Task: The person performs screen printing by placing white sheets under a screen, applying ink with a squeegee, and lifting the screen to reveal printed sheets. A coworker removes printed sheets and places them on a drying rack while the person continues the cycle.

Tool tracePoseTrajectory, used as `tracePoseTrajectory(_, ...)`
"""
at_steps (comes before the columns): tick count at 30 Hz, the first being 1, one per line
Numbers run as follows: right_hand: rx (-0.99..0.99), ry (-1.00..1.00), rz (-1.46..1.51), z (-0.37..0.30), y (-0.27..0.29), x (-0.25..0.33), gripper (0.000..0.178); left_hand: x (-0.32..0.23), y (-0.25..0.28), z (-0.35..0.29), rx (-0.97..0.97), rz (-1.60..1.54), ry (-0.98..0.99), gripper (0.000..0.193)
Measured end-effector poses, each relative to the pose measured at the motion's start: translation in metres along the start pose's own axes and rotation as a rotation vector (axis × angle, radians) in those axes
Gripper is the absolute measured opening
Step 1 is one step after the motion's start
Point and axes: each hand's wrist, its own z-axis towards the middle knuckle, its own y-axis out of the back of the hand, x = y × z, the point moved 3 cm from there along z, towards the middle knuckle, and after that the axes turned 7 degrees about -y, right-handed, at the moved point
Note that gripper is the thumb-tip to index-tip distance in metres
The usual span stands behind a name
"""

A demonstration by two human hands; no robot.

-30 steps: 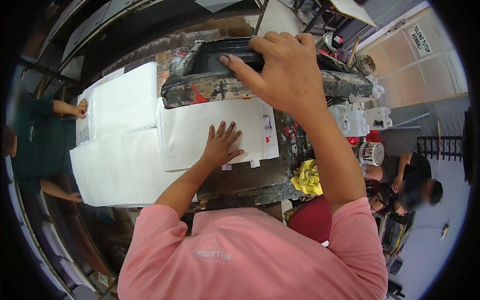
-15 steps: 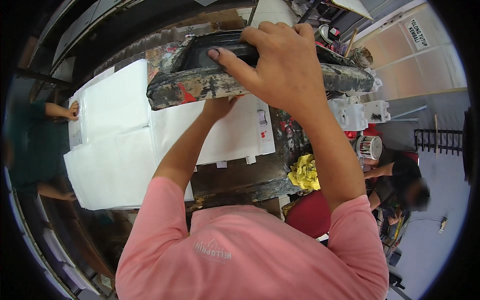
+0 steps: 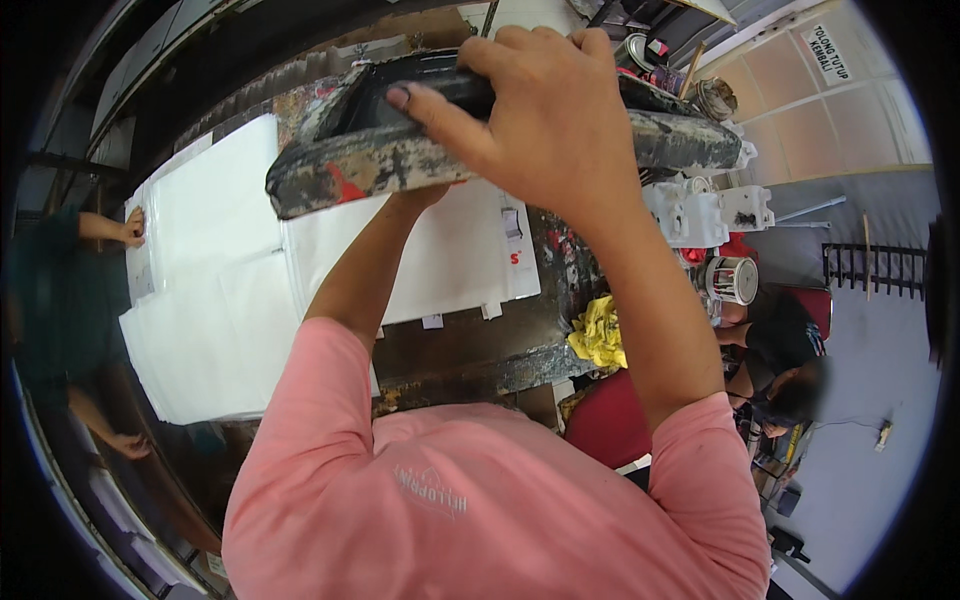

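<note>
The ink-stained wooden frame (image 3: pixel 375 165) is tilted above the white sheets (image 3: pixel 455 250), its left corner further over the neighbouring paper pile (image 3: pixel 225 205) than a second ago. The left hand (image 3: pixel 427 197), spread flat on the top sheet then, has passed behind the frame's near edge; little of it shows, so its opening and hold cannot be told. A co-worker's lower hand (image 3: pixel 128 445) has left the pile.

The right arm reaches up and forward, its hand (image 3: pixel 555 125) half curled across the frame, thumb stretched left; the fingertips are hidden, so its grip cannot be told.

Under the paper lies a dark, paint-spattered table (image 3: pixel 470 350). To its right are a red seat (image 3: pixel 608 420), white jugs (image 3: pixel 690 215), a crumpled yellow cloth (image 3: pixel 598 332) and a paint can (image 3: pixel 732 279).
</note>
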Motion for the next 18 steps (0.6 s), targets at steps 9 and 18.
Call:
tracePoseTrajectory(9,-0.015,-0.011,-0.013,-0.028,-0.008,-0.003,0.065,-0.213,0.153,-0.125,-0.191,-0.739,0.304,0.067)
tracePoseTrajectory(18,0.714,-0.037,0.153,-0.175,-0.092,-0.032,0.041,-0.177,0.116,-0.263,-0.415,-1.419,1.052,0.120)
